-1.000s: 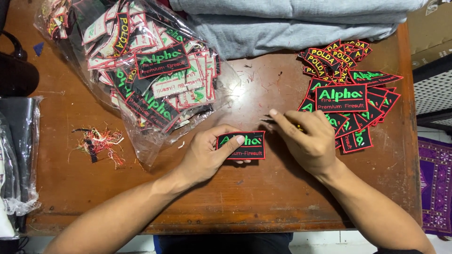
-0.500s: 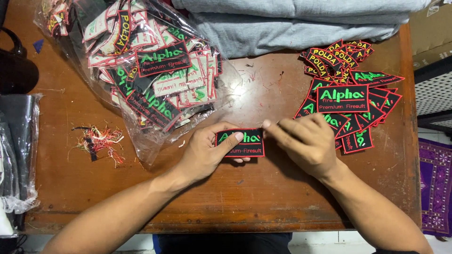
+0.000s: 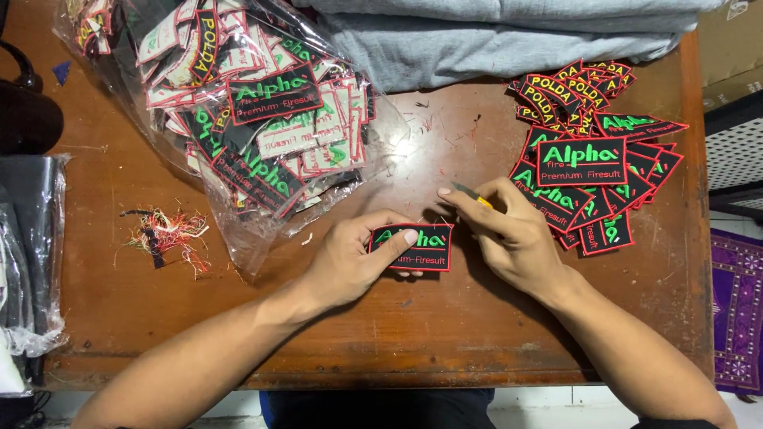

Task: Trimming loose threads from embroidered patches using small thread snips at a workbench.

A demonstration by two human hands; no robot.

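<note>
- Surface: a worn brown wooden table (image 3: pixel 238 318), scratched, with loose thread scraps scattered over its top.
- Work piece: one black rectangular patch (image 3: pixel 413 247) with a red border and green and red stitched lettering lies flat at mid-table, between the two hands.
- Left hand (image 3: pixel 350 258): it pins the patch at its left end, thumb laid across the face and fingers curled beneath the near edge; a pressing pinch, not a lift.
- Right hand (image 3: pixel 513 238): fingers are closed round a small tool (image 3: pixel 470 193) with a grey tip and a yellow part; what kind of tool cannot be told. Its tip points away from the patch's upper right corner.
- Handling judgement: the patch looks light, thin and fairly stiff from dense embroidery, flexing rather than draping. The surface looks coarse, so slipping is unlikely. An edge or corner pinch should do.
- Surroundings: a clear bag (image 3: pixel 238 111) of similar patches sits at upper left, a pile (image 3: pixel 592 159) of patches at right, grey cloth (image 3: pixel 493 40) along the far edge, and a thread tangle (image 3: pixel 163 234) at left.
</note>
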